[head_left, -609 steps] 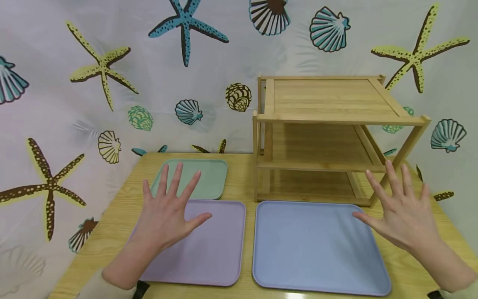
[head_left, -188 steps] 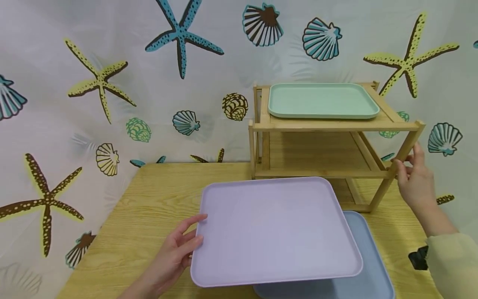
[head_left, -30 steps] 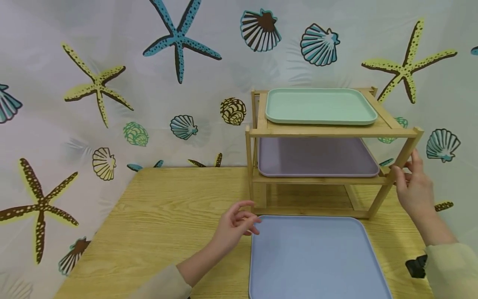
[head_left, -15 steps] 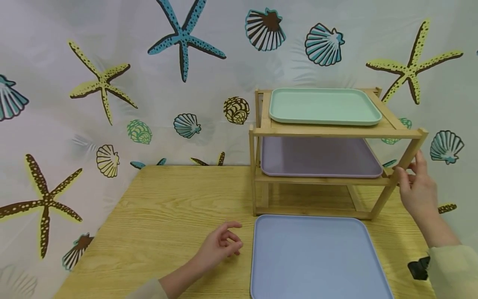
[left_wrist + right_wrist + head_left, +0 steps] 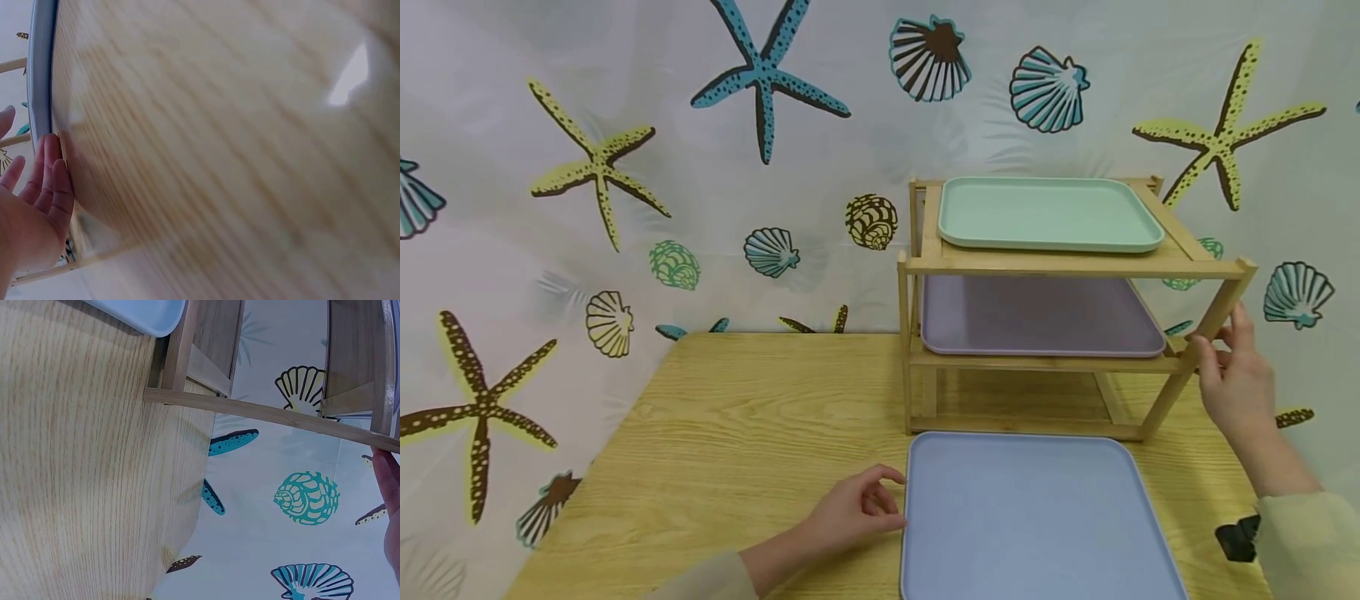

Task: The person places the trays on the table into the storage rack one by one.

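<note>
A blue tray lies flat on the table in front of a three-tier wooden rack. My left hand is low at its left edge, fingers loosely bent and thumb apart. In the left wrist view, the fingertips come right up to the tray's side. My right hand holds the rack's right front post between thumb and fingers; in the right wrist view a finger lies against the wood. A mint green tray sits on the top tier, a purple tray on the middle one.
The wooden table extends left of the rack and the blue tray. Behind it hangs a pale curtain printed with starfish and shells. The bottom tier shows bare wood.
The purple tray went from my left hand to the middle tier. Over the last second my left hand drew back toward me, then moved right to the blue tray's edge. My right hand stayed put.
</note>
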`<state>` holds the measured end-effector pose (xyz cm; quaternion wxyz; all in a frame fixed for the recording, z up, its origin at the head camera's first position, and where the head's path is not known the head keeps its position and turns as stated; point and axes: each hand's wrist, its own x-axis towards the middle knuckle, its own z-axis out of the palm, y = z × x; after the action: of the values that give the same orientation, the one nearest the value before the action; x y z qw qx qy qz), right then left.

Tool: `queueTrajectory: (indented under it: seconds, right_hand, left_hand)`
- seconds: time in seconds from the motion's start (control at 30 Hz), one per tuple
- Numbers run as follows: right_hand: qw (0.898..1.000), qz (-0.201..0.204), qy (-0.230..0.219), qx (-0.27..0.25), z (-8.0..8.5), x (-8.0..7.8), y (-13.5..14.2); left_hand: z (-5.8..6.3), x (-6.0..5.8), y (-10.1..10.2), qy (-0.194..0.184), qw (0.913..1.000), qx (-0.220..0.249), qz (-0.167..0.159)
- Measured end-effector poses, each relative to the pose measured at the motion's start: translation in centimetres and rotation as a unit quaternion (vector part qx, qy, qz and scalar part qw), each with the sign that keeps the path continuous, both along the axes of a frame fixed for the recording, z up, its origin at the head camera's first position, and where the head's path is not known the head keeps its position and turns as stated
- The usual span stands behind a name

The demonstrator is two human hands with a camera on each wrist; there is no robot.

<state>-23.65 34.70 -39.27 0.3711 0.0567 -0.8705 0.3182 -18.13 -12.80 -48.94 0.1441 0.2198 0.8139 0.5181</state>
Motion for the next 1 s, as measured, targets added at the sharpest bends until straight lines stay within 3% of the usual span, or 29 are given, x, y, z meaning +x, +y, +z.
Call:
queueTrajectory:
  seconds: [0.27, 0.53, 0.87, 1.0]
  right_hand:
    - [1.000, 0.001, -0.008, -0.005, 0.2, 0.1, -0.1]
    - [1.000, 0.003, 0.008, 0.002, 0.1, 0.1, -0.1]
    - [1.000, -0.002, 0.001, 0.000, 0.2, 0.2, -0.2]
    - [1.000, -0.007, -0.002, 0.004, 0.2, 0.2, -0.4]
  left_hand:
    - [0.2, 0.2, 1.0, 0.034, 0.9971, -0.068, 0.005]
    - [-0.2, 0.2, 1.6, 0.053, 0.9944, -0.091, 0.012]
    - [-0.2, 0.1, 2.0, 0.004, 0.9987, -0.043, 0.026]
    - [-0.1, 0.3, 2.0, -0.025, 0.9990, 0.000, 0.038]
